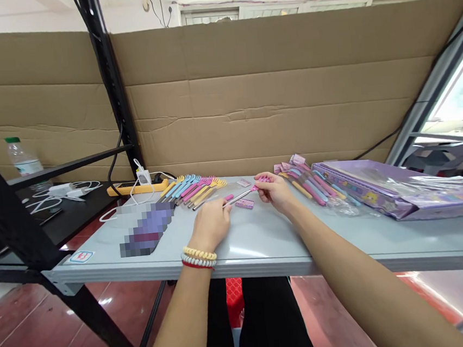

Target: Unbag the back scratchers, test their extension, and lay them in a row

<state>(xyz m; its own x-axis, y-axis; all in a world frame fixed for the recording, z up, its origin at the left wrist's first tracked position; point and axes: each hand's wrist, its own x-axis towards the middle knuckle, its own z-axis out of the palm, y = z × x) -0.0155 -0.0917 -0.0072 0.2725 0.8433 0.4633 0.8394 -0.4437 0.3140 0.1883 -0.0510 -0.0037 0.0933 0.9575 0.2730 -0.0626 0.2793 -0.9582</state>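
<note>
A back scratcher (242,195) with a thin silver rod and a pink claw end is held between my two hands above the table. My left hand (209,222) is closed on the rod's near end. My right hand (274,193) pinches the pink claw end, partly hiding it. Just below the rod lies a small purple printed piece (244,204), and a similar purple piece (244,183) lies behind it. To the left, several back scratchers (194,190) in yellow, blue and pink are fanned in a row. Several more wrapped scratchers (304,185) are piled beyond my right hand.
A purple box (381,197) with clear plastic (411,170) stands at the right. A blurred phone-like object (149,229) lies at the left. Behind it is a yellow power strip (138,188) with white cables. A cardboard wall (268,93) closes off the back.
</note>
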